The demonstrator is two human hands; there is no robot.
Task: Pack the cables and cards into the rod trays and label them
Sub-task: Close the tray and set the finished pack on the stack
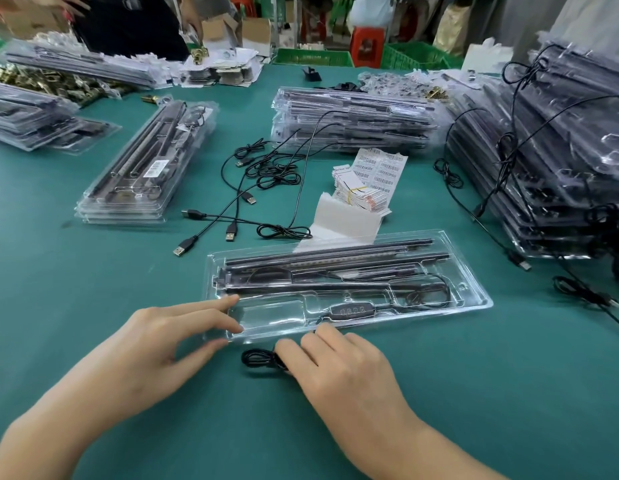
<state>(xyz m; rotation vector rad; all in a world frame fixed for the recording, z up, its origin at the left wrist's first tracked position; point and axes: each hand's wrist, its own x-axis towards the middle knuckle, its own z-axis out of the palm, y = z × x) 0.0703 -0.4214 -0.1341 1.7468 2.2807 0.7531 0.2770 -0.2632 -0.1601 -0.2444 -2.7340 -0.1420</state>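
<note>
1. While the clear rod tray (467,299) lies flat on the green table (128,258) just in front of the person, its left near compartment looks bare, so a cable seems not yet packed into it.
2. Just beside the tray's near edge, on the table, lies a coiled black cable (258,359); the right hand (339,368) rests on its right end with fingers bent over it. Whether the coil is pinched or only pressed down, I cannot tell.
3. If only one loop is caught, the coil could spring apart on lifting and trail over the tray's rim, so it would not seat in the compartment.
4. The left hand (169,341) is spread wide, fingertips on the tray's left end and thumb at the near rim, steadying it and holding nothing else. The thin plastic may flex or skid on the smooth table under uneven pressure, and the black rods (336,258) and the inline controller (351,310) could be jolted from their slots.
5. Both forearms reach in from the bottom of the view, palms down, wrists low over the table.
6. Farther off, loose USB cables (238,216) tangle near the banded cards (360,192) and barcode labels (384,168); pulling one could drag the rest. Packed tray stacks (353,123) stand beyond.
</note>
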